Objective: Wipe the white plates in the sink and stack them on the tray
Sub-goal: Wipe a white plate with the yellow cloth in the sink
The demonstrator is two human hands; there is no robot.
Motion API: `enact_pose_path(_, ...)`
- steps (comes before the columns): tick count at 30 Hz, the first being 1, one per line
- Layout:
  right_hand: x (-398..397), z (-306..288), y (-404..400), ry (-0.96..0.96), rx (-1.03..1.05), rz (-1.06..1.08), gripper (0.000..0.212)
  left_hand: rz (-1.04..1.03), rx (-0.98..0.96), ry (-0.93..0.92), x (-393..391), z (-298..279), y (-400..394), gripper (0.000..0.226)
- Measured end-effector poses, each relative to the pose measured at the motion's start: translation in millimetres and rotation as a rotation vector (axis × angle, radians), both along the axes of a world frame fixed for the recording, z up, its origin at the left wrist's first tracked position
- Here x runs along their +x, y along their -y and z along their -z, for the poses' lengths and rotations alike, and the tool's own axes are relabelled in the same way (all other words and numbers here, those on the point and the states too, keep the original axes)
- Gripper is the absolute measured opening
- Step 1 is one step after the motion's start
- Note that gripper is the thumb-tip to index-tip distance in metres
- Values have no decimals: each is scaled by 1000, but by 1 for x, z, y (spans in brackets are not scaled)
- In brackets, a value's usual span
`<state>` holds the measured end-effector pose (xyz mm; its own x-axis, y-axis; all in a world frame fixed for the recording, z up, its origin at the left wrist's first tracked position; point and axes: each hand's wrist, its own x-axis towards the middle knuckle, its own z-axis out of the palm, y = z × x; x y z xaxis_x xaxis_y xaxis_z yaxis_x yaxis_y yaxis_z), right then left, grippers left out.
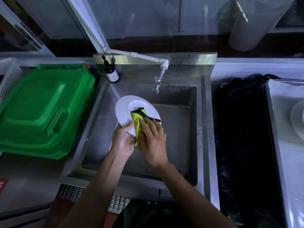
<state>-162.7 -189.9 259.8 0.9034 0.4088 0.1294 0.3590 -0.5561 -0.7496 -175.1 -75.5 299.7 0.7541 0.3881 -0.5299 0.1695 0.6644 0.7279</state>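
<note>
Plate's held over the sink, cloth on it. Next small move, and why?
Probably sweep the yellow-green cloth up across the far half of the white plate. The right hand presses the cloth only on the near part; the far rim looks uncovered. The left hand grips the near edge, holding the plate tilted over the sink, so it seems steady enough to wipe.

Green plastic bin lid at 9 o'clock, white perforated basket behind it. Brown pump bottle at 11 o'clock, by white pipe and metal tap at 12. Black bag at 3 o'clock.
</note>
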Motion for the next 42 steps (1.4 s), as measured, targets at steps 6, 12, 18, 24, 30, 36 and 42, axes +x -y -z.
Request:
enact_pose_path(6,8,11,13,-78,115,47,45,-26,-54,47,-7,13,-9,33)
enact_pose_path(12,27,23,16,-135,147,84,42,32,-79,58,-12,25,-24,34)
enact_pose_path(18,60,21,18,-205,100,129,45,145,-91,64,-12,34,-39,44)
enact_pose_path(24,85,8,23,-181,11,170,49,370,48,24,0,32,-48,51)
enact_pose_path(30,96,-5,24,-141,-59,210,50,601,133,-52,17,29,-49,39)
enact_pose_path(36,87,-16,10,-12,-182,222,46,715,145,-43,34,32,-50,35)
enact_pose_path(42,65,-22,-6,112,-112,309,49,757,252,-68,50,32,-47,41)
